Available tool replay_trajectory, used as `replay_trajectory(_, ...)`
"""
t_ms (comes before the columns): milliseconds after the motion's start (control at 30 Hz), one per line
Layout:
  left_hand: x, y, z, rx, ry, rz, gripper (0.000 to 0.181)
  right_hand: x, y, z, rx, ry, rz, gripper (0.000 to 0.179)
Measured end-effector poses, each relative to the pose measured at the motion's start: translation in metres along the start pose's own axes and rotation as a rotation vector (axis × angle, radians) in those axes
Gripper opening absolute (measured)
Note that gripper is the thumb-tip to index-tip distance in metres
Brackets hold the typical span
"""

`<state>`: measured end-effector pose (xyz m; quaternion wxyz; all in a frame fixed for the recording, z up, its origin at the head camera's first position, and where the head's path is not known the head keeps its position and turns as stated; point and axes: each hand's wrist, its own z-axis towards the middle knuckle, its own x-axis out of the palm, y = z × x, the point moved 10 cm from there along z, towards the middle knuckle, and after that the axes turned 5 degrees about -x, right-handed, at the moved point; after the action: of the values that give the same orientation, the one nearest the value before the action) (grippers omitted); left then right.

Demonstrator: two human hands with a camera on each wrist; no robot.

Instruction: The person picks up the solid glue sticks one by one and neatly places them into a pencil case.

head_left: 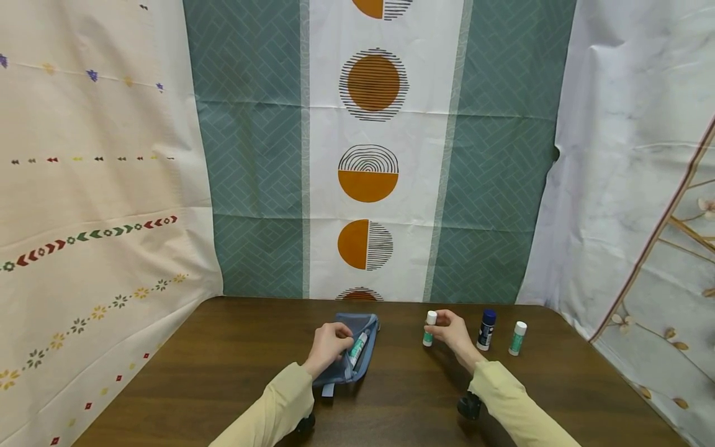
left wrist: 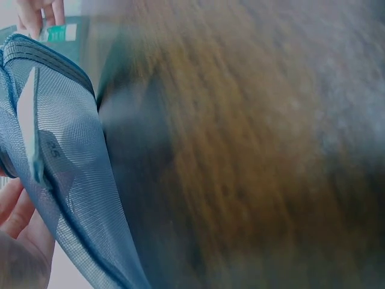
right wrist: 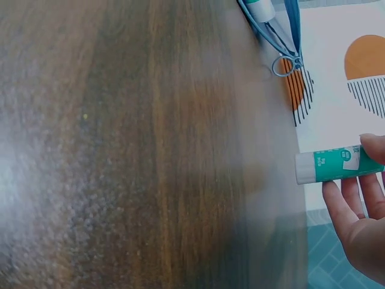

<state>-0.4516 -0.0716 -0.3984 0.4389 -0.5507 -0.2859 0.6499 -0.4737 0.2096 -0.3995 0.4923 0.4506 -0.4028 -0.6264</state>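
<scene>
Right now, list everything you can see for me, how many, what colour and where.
Table: one, brown, across the bottom of the head view
Pouch: one, blue, on the table, open
Green sticks: three visible, green and white, one in the pouch, one held, one standing rightmost
Blue stick: one, navy and white, standing just left of the rightmost green one
Cloths: three, cream at left, green-white-orange behind, white floral at right
Wrist cameras: two, black, at the wrists
Sleeves: two, pale yellow, on the arms
Left hand: one, bare, at the pouch
Right hand: one, bare, pinching a green stick
</scene>
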Motion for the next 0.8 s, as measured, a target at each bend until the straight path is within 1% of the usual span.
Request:
replay_trajectory(267, -0.0006, -0.0002, 0.0002, -0.005, -0.003, -0.001, 0.008, 0.0029, 0.0023, -0.0004, -0.013, -0.016, 0.016, 0.034)
replay_trajectory(800, -0.0004, -0.0021, -0.0004, -0.014, 0.005, 0.002, 0.008, 0.0092, 0.0091, 0.0006, -0.033, 0.001, 0.045, 0.034)
